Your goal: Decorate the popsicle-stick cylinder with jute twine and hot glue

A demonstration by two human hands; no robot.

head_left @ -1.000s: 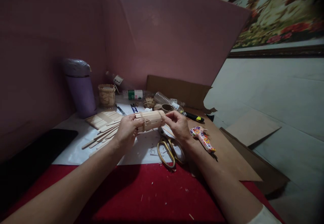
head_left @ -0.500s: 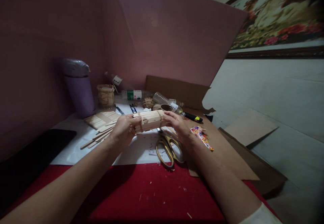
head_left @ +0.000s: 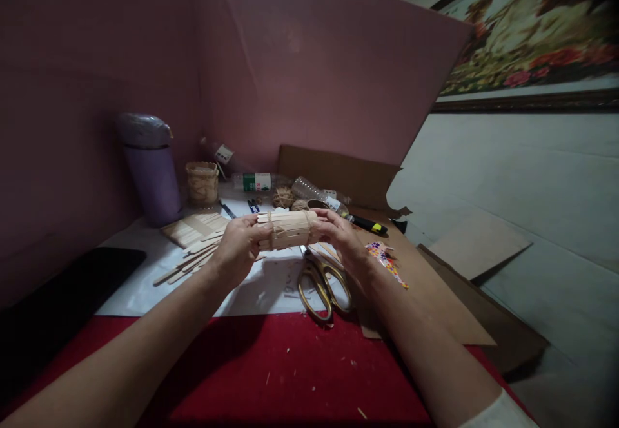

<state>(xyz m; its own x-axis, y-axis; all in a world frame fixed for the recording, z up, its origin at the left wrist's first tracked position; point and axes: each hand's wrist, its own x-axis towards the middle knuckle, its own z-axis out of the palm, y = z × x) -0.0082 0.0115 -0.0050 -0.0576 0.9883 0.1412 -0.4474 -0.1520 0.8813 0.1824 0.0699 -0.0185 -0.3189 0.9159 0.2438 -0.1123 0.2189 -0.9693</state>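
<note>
Between my two hands lies a cylinder of craft sticks [head_left: 291, 229], on its side above the table, with twine tied round it near both ends. My left hand [head_left: 239, 244] grips its left end, thumb in front. At the right end, the fingers of my right hand [head_left: 336, 238] are closed round the edge. Whether anything is inside the cylinder is hidden. Just below it, gold-handled scissors [head_left: 323, 286] rest on the white paper [head_left: 246, 296]. Loose craft sticks [head_left: 193, 260] lie fanned out beside my left hand.
A purple bin [head_left: 153, 180] and a small stick-and-twine cup [head_left: 202, 183] stand at the back left. Plastic bottles [head_left: 314, 191] and a twine ball [head_left: 283, 197] lie behind. A black-and-yellow cutter [head_left: 370, 224] and cardboard [head_left: 435, 305] are on the right, over red cloth [head_left: 290, 370].
The cylinder has turned slightly between my hands and come nearly level; a twine knot on its front has rolled partly out of sight. Both hands keep their hold, and the other things are still.
</note>
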